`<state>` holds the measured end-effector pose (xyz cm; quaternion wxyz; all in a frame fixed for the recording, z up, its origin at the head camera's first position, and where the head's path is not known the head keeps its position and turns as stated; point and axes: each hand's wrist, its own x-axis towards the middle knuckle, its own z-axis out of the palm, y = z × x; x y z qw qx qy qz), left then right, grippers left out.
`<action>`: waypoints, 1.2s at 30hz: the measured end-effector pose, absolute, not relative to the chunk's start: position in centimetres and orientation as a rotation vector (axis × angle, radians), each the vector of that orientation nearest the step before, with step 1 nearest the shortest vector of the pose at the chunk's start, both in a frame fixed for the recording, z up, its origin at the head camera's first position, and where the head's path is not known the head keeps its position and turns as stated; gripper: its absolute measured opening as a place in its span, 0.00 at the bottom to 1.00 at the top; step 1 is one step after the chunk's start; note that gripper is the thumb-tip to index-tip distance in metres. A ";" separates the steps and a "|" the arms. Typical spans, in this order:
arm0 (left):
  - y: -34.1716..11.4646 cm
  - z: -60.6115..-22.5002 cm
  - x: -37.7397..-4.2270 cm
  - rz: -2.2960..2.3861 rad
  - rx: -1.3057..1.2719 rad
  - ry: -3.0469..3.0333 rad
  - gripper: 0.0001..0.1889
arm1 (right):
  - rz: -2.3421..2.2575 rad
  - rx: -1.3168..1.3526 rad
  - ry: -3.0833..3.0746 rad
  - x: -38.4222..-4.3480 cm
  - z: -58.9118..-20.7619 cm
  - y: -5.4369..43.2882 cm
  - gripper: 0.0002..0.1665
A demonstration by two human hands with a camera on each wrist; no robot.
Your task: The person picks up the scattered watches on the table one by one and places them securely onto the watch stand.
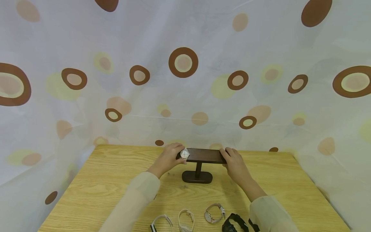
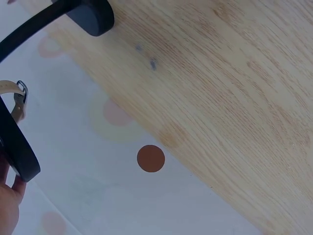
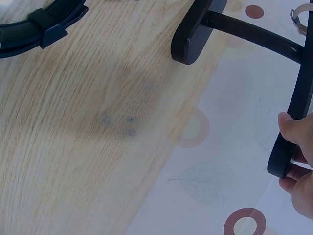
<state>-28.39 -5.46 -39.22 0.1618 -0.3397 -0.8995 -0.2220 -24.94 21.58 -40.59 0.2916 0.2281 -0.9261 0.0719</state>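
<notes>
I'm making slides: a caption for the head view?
Left hand and right hand grip a dark stand bearing one watch; other watches lie on the table.

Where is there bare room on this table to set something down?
Bare table lies left of the left sleeve and right of the right sleeve, out to the edges. A smaller patch separates the stand's base from the watches, which crowd the near side between the sleeves.

a screened-off nook, room type unclear: spotted sheeting (image 1: 203,35) around wooden tabletop (image 1: 98,187).
</notes>
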 end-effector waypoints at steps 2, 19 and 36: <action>-5.3 -39.2 -28.4 -0.625 -0.972 -2.571 0.29 | 0.191 0.611 -2.459 -25.0 -40.6 21.6 0.33; -4.5 -40.2 -29.1 -0.679 -1.051 -2.518 0.28 | 0.202 0.618 -2.466 -25.0 -40.3 21.6 0.33; -2.8 -39.6 -28.6 -0.579 -1.016 -2.490 0.29 | 0.201 0.571 -2.519 -25.0 -40.6 21.7 0.33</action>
